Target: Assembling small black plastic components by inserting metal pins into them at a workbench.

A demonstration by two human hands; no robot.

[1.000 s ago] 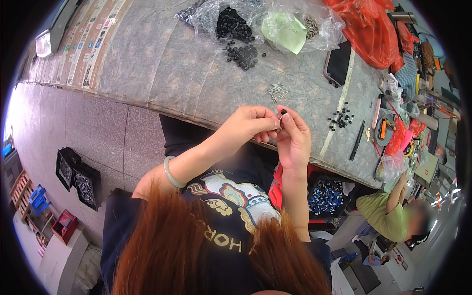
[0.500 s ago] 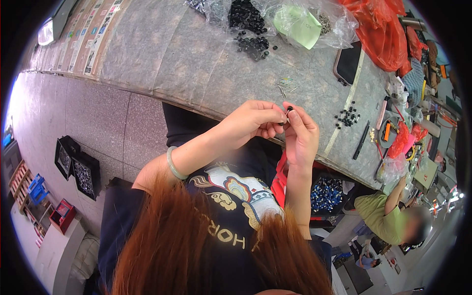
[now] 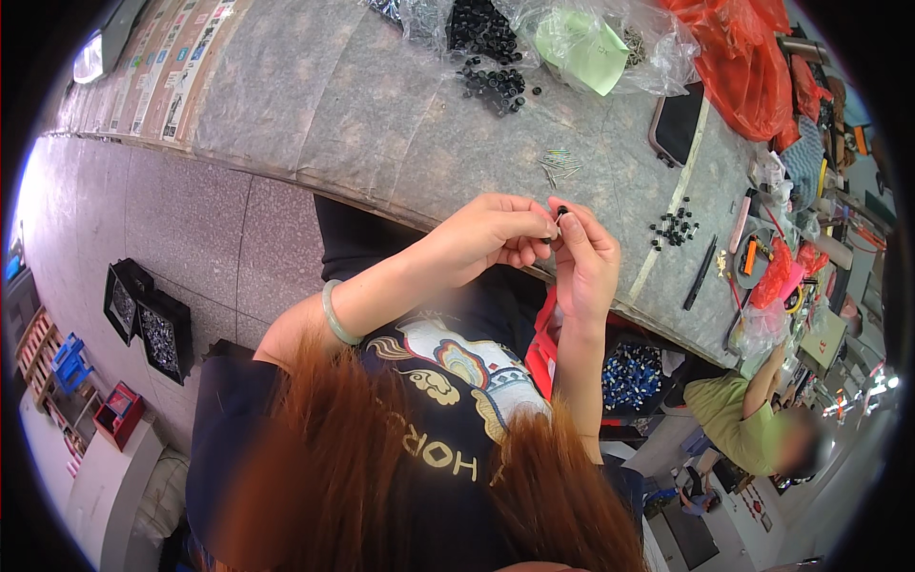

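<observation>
My left hand (image 3: 500,232), with a pale bangle (image 3: 335,313) on its wrist, is closed in a pinch; a bit of black shows under its thumb. Thumb and forefinger of my right hand (image 3: 584,262) grip a small black cap (image 3: 562,211), and the fingertips of both hands meet there. A thin, light sliver shows between them, too small to name. Just beyond the hands lies a little heap of thin metal pins (image 3: 559,167). To the right on the table are several small black pieces (image 3: 675,229), some with metal ends.
Black caps (image 3: 494,86) spill from a clear bag at the back, beside a green paper (image 3: 581,52). A phone (image 3: 678,124), a black pen (image 3: 701,274) and red bags (image 3: 729,67) lie rightward. A bin of blue pieces (image 3: 631,375) stands below the table edge. Another person (image 3: 739,415) sits at right.
My hands keep the same grip and have barely moved. The view has shifted very slightly. The other person at right has moved a little.
</observation>
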